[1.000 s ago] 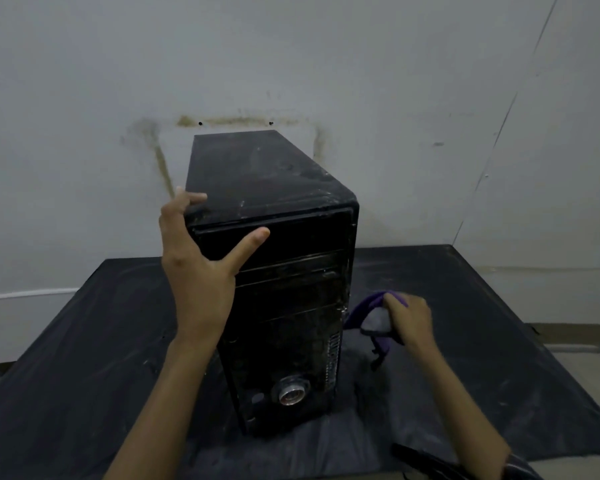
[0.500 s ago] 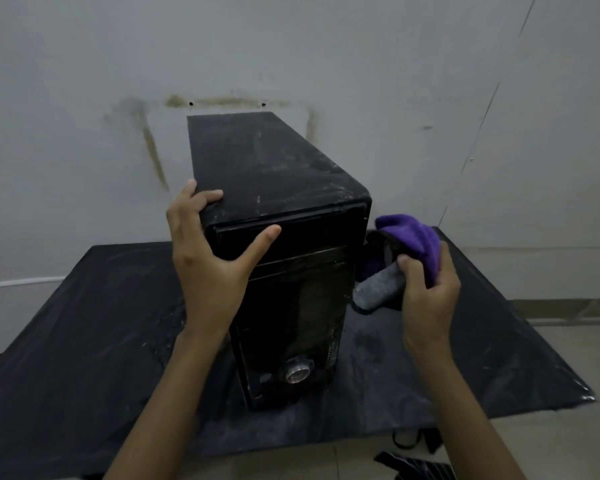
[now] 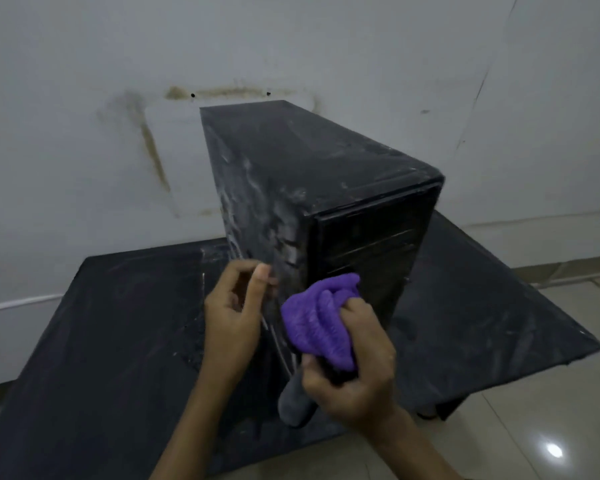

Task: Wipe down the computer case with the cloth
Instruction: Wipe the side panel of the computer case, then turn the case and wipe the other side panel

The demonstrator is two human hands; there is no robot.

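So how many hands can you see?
2. The left hand is beside the computer case; the right hand holds the purple cloth at its front corner.

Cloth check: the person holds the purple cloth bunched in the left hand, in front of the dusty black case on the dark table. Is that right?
Not quite. The head view shows the cloth bunched in the right hand, not the left. The left hand is beside it, holding nothing. The rest stands: it is in front of the dusty black case on the dark table.
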